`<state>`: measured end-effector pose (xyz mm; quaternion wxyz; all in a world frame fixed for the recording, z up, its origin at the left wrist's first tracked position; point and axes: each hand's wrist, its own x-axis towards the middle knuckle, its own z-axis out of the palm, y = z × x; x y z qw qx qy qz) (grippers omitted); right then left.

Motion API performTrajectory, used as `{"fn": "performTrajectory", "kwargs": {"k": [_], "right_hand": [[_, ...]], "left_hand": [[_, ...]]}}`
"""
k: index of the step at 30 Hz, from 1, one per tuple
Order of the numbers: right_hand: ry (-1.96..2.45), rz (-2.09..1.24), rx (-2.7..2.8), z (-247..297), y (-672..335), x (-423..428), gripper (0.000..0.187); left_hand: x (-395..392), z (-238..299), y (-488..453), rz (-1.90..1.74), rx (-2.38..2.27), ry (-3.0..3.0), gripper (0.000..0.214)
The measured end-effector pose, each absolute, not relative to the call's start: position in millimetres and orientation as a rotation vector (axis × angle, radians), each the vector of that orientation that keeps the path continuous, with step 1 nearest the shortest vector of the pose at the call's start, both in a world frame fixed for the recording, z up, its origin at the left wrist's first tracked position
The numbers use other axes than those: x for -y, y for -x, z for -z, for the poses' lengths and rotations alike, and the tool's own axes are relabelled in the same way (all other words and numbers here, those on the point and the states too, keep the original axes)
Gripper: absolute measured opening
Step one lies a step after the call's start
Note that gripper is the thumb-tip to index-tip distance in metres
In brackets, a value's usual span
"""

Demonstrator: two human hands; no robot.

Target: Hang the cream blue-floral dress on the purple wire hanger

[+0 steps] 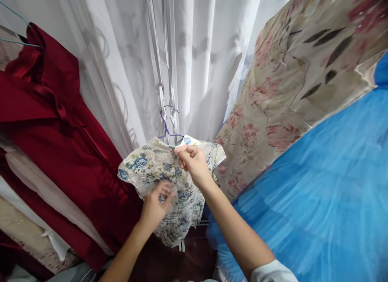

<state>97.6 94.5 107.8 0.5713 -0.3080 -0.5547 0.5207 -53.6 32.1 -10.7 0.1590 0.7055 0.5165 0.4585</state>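
A small white top [154,160] with blue and green flowers hangs on a purple hanger [166,126] in the middle of the head view. At the centre of its neckline, my right hand [190,158] is closed in a pinch. A small dark bit shows at those fingertips, where a seam runs down the middle of the cloth. Lower down, my left hand [157,203] is in front of the top, its curled fingers smeared by motion. Whether it grips the cloth I cannot tell.
White curtains [200,51] hang behind a pale metal stand [169,43] bearing the hanger. To the left hangs a dark red garment [87,164] among others. A beige flowered cloth [254,108] and a blue tulle skirt [312,193] fill the right side.
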Motion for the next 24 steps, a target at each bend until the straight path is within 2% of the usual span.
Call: {"fn": "performTrajectory", "kwargs": {"k": [3,6,9,14,18,21,24], "right_hand": [[0.711,-1.218,1.39,-106.0,-102.5,-89.1,0.024],[0.683,-1.174,1.41,-104.4,-101.3,-88.0,0.024],[0.664,-1.047,1.357,-100.2,-94.3,-94.2,0.023],[0.761,-0.957,1.357,-81.6,-85.1,-102.4,0.023],[0.843,-1.01,1.424,-63.3,-89.7,-89.6,0.02],[0.888,-1.052,1.475,-50.9,-92.2,-74.6,0.017],[0.911,-1.084,1.526,-36.9,-92.2,-63.8,0.016]], "left_hand": [[-53.1,-61.0,61.6,-1.69,-1.427,-2.115,0.039],[-70.6,-111.3,60.9,-1.577,-1.389,-2.389,0.021],[-78.1,-130.3,55.2,-1.577,-1.348,-2.501,0.019],[-86.4,-126.3,66.6,-1.968,-1.426,-2.123,0.021],[-107.7,-106.0,121.8,-2.354,-1.279,-1.295,0.019],[-120.7,-82.2,169.1,-2.238,-1.103,-0.669,0.026],[-120.2,-55.2,186.1,-2.097,-1.116,-0.519,0.035]]}}
